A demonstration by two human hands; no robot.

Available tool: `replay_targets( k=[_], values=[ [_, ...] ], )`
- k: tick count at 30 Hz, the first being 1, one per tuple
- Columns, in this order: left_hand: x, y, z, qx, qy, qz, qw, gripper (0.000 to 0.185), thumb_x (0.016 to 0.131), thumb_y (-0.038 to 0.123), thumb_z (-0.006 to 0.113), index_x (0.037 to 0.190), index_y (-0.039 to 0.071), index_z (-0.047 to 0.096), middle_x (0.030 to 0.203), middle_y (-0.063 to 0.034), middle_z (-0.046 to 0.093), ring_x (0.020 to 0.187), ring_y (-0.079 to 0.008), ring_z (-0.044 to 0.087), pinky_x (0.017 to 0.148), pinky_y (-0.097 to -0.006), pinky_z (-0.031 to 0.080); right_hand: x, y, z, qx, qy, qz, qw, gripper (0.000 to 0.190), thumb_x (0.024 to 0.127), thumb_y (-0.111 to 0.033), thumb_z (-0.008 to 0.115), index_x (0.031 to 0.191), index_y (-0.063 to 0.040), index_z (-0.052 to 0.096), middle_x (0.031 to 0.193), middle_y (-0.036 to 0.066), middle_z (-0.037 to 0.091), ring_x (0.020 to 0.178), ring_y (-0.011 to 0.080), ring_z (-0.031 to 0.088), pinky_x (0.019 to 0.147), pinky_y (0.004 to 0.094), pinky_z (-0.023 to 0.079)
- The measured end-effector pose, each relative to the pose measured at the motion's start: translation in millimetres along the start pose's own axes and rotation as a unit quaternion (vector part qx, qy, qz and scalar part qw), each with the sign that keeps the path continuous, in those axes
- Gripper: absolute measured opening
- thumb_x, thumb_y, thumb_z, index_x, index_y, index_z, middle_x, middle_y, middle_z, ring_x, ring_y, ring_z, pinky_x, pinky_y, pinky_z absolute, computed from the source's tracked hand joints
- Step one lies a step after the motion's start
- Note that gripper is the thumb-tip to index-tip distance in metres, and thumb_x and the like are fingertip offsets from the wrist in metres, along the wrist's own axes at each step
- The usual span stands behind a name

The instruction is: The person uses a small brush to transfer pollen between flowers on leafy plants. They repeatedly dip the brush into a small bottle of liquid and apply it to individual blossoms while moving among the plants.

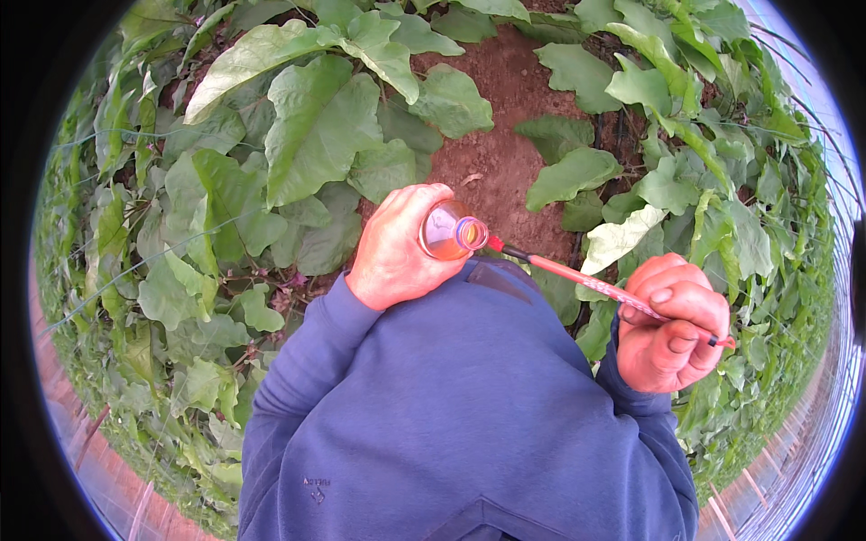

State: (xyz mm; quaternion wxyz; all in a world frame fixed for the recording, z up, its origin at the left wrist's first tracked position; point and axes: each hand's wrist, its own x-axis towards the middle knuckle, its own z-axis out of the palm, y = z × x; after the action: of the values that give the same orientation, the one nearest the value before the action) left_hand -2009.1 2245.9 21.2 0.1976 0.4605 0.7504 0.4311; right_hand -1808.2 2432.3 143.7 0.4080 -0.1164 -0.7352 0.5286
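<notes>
My left hand (404, 247) grips a clear plastic bottle (444, 228) in front of my body. The bottle has no cap, its mouth faces up towards me, and amber-coloured liquid shows inside. Between the thumb and fingers of my right hand (673, 324) is a thin red brush (599, 285) with pale markings on its shaft. Its red tip lies right beside the bottle's mouth; whether the two touch is hard to tell. The brush's far end sticks out past my right thumb.
Leafy eggplant plants (325, 128) stand on both sides, a few with purple flowers. Bare reddish soil (500, 101) runs between the rows. Thin support strings (145, 267) cross the left plants. Plastic sheeting (829, 101) lines the right edge.
</notes>
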Motion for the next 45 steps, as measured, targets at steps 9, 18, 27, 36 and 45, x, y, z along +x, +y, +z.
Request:
replay_targets(
  k=[9,18,27,36,45],
  values=[
    [-0.3,6.9,-10.7,0.000,0.030,0.041,0.999,0.070,0.068,0.017,0.100,0.129,0.002,0.067,0.123,-0.0189,0.073,0.116,-0.0401,0.071,0.101,-0.0476,0.057,9.5,15.0,37.1,-0.107,-0.192,0.043,0.975,0.023,0.094,-0.003,0.082,0.116,0.002,0.077,0.089,0.010,0.071,0.071,0.0213,0.070,0.064,0.0340,0.057],
    [3.9,9.7,-21.2,-0.010,0.032,0.077,0.996,0.069,0.070,0.022,0.101,0.128,0.002,0.067,0.123,-0.0190,0.072,0.115,-0.0402,0.071,0.099,-0.0478,0.059,-2.5,29.8,66.2,-0.198,-0.228,-0.034,0.953,0.047,0.089,0.001,0.081,0.135,-0.004,0.076,0.133,0.018,0.060,0.082,0.0170,0.064,0.077,0.0335,0.058],
    [1.2,-5.8,-27.3,-0.035,0.060,0.029,0.997,0.072,0.068,0.019,0.101,0.129,0.003,0.066,0.121,-0.0173,0.073,0.114,-0.0380,0.072,0.099,-0.0466,0.058,2.9,6.7,64.2,-0.121,-0.228,0.014,0.966,0.048,0.090,-0.008,0.083,0.137,-0.007,0.075,0.121,0.014,0.064,0.082,0.0239,0.065,0.070,0.0370,0.058],
    [-7.8,-32.2,-39.0,-0.137,0.088,-0.117,0.980,0.068,0.071,0.017,0.098,0.129,0.002,0.066,0.118,-0.0170,0.073,0.109,-0.0358,0.073,0.098,-0.0434,0.058,16.2,7.9,71.7,-0.043,-0.303,-0.041,0.951,0.032,0.111,-0.022,0.065,0.132,0.001,0.067,0.106,0.016,0.076,0.087,0.0321,0.076,0.072,0.0417,0.061],
    [3.5,-32.2,-37.0,-0.092,0.111,-0.081,0.986,0.072,0.072,0.001,0.099,0.134,0.002,0.061,0.114,-0.0078,0.072,0.099,-0.0142,0.071,0.088,-0.0327,0.060,30.9,20.8,64.2,-0.040,-0.300,-0.055,0.951,0.032,0.094,-0.017,0.088,0.117,0.000,0.072,0.096,0.012,0.073,0.081,0.0305,0.074,0.068,0.0404,0.059]
  ],
)
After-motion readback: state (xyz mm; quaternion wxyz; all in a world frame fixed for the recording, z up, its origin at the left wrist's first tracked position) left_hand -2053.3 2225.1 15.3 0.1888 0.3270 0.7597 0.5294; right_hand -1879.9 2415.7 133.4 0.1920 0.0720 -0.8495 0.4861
